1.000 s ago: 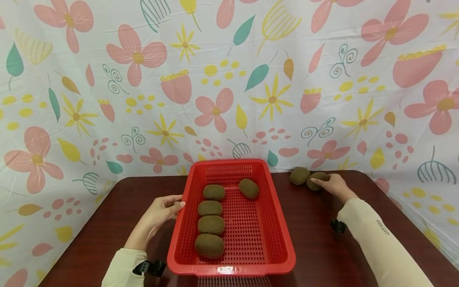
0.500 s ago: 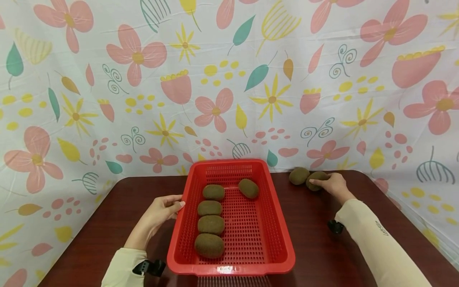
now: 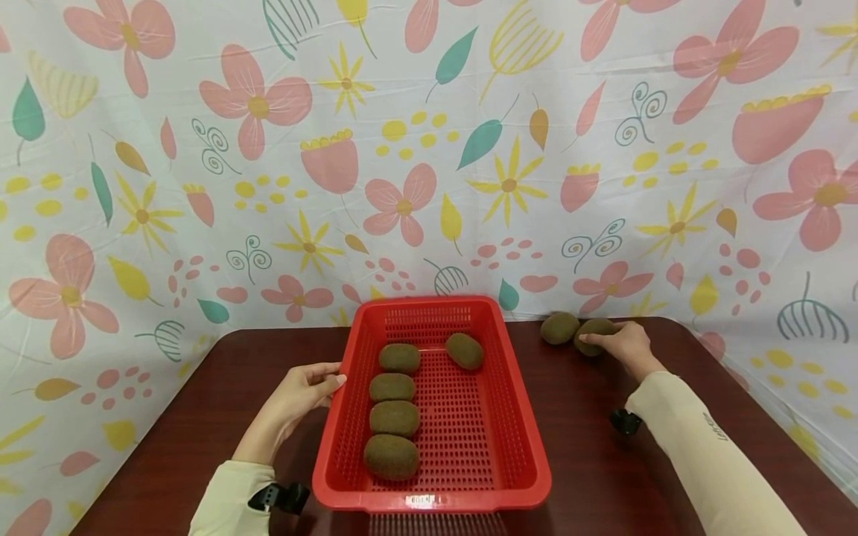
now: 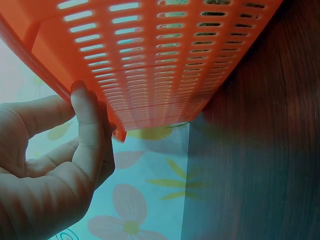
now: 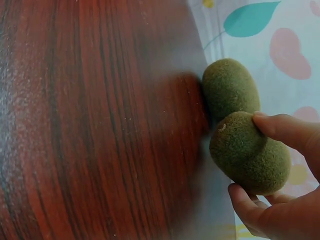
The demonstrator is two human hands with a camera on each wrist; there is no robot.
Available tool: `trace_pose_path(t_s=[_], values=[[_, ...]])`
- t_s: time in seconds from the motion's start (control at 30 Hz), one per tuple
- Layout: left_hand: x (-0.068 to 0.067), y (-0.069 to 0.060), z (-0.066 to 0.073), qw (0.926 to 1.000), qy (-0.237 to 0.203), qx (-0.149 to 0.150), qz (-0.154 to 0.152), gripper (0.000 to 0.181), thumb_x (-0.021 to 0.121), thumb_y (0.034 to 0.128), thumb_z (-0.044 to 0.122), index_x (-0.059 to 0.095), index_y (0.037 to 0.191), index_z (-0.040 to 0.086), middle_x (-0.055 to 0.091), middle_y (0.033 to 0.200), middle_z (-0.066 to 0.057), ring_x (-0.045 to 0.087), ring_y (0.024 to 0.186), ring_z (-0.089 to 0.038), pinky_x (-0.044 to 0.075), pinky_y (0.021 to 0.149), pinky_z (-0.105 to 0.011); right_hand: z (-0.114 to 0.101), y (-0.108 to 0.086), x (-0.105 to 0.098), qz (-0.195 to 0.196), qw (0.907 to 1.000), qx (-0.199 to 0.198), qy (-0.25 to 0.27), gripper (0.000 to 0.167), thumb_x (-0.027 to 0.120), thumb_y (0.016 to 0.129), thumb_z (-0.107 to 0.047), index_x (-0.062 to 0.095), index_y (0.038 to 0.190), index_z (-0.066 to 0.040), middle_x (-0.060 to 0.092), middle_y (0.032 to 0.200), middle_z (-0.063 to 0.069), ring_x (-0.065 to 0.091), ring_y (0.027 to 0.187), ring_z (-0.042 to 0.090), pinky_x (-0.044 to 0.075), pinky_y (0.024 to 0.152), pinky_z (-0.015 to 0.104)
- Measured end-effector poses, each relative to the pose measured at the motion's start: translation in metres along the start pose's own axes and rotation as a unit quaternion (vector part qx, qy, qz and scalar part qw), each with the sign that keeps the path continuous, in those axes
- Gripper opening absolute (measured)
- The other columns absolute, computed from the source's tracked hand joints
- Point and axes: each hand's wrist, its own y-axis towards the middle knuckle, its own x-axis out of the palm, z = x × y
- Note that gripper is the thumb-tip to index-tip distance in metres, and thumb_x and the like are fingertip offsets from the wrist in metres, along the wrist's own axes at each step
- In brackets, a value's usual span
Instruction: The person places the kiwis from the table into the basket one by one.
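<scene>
My left hand (image 3: 302, 402) pinches the left rim of a red plastic basket (image 3: 526, 439) between thumb and fingers. In the left wrist view, the fingers (image 4: 87, 132) curl at the rim beside the slotted wall. Inside the basket, several brown kiwis (image 3: 393, 419) lie in a column along the left side. One more kiwi (image 3: 465, 351) sits tilted near the back right corner. At the table's back right, my right hand (image 3: 630, 348) grips a kiwi (image 5: 250, 152) with thumb and fingers on opposite sides. Another kiwi (image 5: 231, 87) lies right beside the held one.
The dark wooden table (image 3: 603, 447) ends against a white flowered cloth (image 3: 429, 149) hanging behind it. Black wrist cameras are strapped on both forearms, over cream sleeves (image 3: 704, 447).
Almost nothing differs. The right wrist has shifted very slightly left, while its hand stays on the same kiwi. The left hand and the basket hold their place.
</scene>
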Motion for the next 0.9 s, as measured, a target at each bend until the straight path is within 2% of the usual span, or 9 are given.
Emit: trace_pose_path(t_s=[0.03,0.13,0.27,0.33,0.6,0.77,0.9], values=[[0.0,0.0,0.0,1.0,-0.001,0.001,-0.001,0.041,0.059,0.096,0.011,0.052,0.133,-0.006,0.066,0.101,-0.015,0.068,0.079,-0.025,0.056,0.08,-0.042,0.0,0.0,-0.001,-0.001,1.0,0.002,0.004,0.097,0.072,0.084,-0.041,0.023,0.14,0.021,0.027,0.141,0.041,0.03,0.128,0.053,0.035,0.103,0.057],[0.0,0.0,0.0,1.0,0.0,0.005,-0.002,0.041,0.059,0.0959,0.011,0.052,0.133,-0.007,0.066,0.099,-0.014,0.067,0.078,-0.025,0.056,0.08,-0.041,-0.002,-0.001,-0.003,-0.005,0.9996,0.006,0.027,0.097,0.072,0.084,-0.041,0.022,0.141,0.02,0.029,0.14,0.04,0.041,0.124,0.049,0.043,0.098,0.052],[0.0,0.0,-0.001,1.0,0.002,0.007,-0.001,0.041,0.059,0.0956,0.01,0.053,0.132,-0.006,0.066,0.097,-0.013,0.067,0.078,-0.025,0.056,0.08,-0.041,-0.005,-0.003,-0.008,-0.021,0.9977,0.006,0.065,0.098,0.072,0.085,-0.038,0.018,0.142,0.021,0.028,0.14,0.04,0.062,0.103,0.037,0.054,0.085,0.039],[0.0,0.0,-0.001,1.0,0.002,0.007,-0.001,0.041,0.059,0.0955,0.01,0.053,0.132,-0.006,0.066,0.096,-0.013,0.067,0.078,-0.025,0.056,0.08,-0.042,-0.007,-0.003,-0.01,-0.029,0.9969,0.004,0.073,0.1,0.071,0.085,-0.039,0.015,0.142,0.021,0.024,0.142,0.041,0.065,0.097,0.031,0.055,0.082,0.035],[-0.001,0.0,0.0,1.0,0.0,0.002,-0.001,0.042,0.059,0.0959,0.012,0.052,0.133,-0.006,0.066,0.101,-0.015,0.067,0.079,-0.026,0.056,0.081,-0.042,-0.022,-0.008,-0.02,-0.073,0.9892,-0.024,0.125,0.101,0.071,0.087,-0.038,0.009,0.146,0.016,0.015,0.148,0.037,0.06,0.085,0.005,0.052,0.089,0.037],[-0.001,0.0,0.0,1.0,-0.004,-0.002,-0.001,0.042,0.059,0.096,0.013,0.052,0.133,-0.007,0.064,0.103,-0.017,0.067,0.079,-0.025,0.056,0.08,-0.041,-0.035,-0.012,-0.026,-0.114,0.9797,-0.018,0.164,0.106,0.071,0.088,-0.035,-0.002,0.146,0.015,0.006,0.15,0.038,0.063,0.086,0.002,0.052,0.089,0.032],[0.0,0.0,0.0,1.0,-0.006,-0.005,-0.001,0.042,0.059,0.0961,0.012,0.051,0.133,-0.007,0.064,0.103,-0.017,0.067,0.079,-0.024,0.056,0.08,-0.041,-0.048,-0.016,-0.029,-0.134,0.9759,-0.022,0.171,0.104,0.07,0.089,-0.032,-0.004,0.147,0.013,0.001,0.152,0.035,0.064,0.086,0.001,0.052,0.089,0.03]])
